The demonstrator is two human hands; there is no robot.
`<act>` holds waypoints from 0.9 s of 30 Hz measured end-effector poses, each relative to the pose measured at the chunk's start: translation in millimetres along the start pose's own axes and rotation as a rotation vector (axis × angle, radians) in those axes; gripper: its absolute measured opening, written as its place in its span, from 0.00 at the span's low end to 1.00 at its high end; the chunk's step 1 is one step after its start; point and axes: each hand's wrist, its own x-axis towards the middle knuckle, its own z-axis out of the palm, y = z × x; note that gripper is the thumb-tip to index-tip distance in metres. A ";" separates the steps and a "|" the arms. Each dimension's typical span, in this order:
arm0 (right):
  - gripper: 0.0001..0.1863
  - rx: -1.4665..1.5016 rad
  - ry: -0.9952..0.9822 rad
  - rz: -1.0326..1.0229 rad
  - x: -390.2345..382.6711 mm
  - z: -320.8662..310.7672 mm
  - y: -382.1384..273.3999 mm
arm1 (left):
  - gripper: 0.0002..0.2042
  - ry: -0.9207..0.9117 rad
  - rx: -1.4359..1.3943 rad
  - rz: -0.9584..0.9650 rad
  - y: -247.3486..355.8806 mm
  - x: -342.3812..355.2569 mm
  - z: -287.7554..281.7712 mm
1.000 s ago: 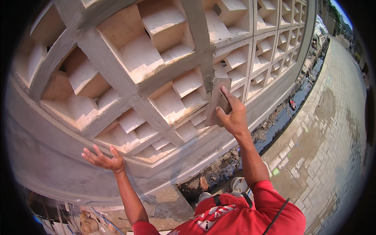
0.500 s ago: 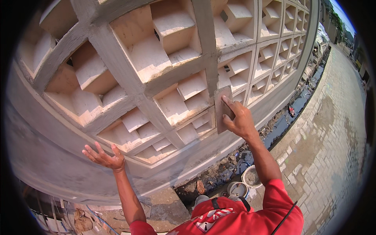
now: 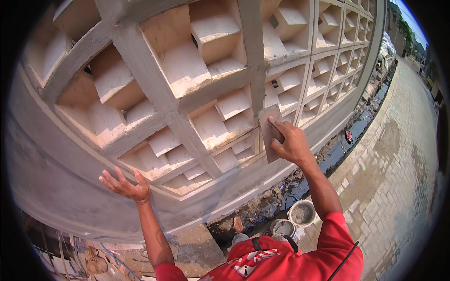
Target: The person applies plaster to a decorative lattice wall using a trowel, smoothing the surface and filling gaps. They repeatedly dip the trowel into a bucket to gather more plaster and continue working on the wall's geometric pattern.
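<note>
My right hand grips a flat rectangular plastering trowel by its back, the thumb below and a finger stretched along it. The blade lies at the grey mortar joint between pale breeze blocks; whether its whole face touches cannot be seen. To the left, my left hand is held up with fingers spread and nothing in it. It is by the smooth grey lower wall, just under the block openings; contact with the wall is unclear.
Two buckets stand by my feet: one with grey mortar, another with greyish contents. A ditch with dark water and rubble follows the wall base. Beyond it runs a paved lane. Boards and debris lie at lower left.
The view has shifted slightly, so the wall sits a little further right. The trowel has tilted a little, its lower end swinging right. My left hand keeps its place and spread.
</note>
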 end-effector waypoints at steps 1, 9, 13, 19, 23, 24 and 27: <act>0.32 0.020 0.041 -0.014 7.9 -11.8 -8.9 | 0.27 -0.009 0.011 0.000 -1.4 -2.0 -2.7; 0.32 -0.036 0.056 -0.023 36.8 -13.7 -24.7 | 0.27 0.002 0.013 0.007 0.8 -0.6 1.2; 0.35 -0.109 -0.177 -0.007 -3.6 21.9 6.7 | 0.27 -0.006 0.014 -0.004 -1.0 -2.1 0.3; 0.39 1.353 -0.191 0.454 -42.7 25.8 18.8 | 0.27 -0.004 0.025 0.009 -1.3 -2.0 -2.1; 0.38 1.790 -0.119 0.459 -37.2 36.4 13.7 | 0.28 -0.009 0.037 0.017 0.6 0.5 -0.7; 0.37 1.818 -0.050 0.480 -35.2 40.6 7.2 | 0.28 -0.008 0.041 0.021 0.2 0.6 -0.5; 0.38 1.603 0.097 0.490 -23.8 53.4 -13.9 | 0.28 -0.011 0.043 0.023 0.5 0.1 0.0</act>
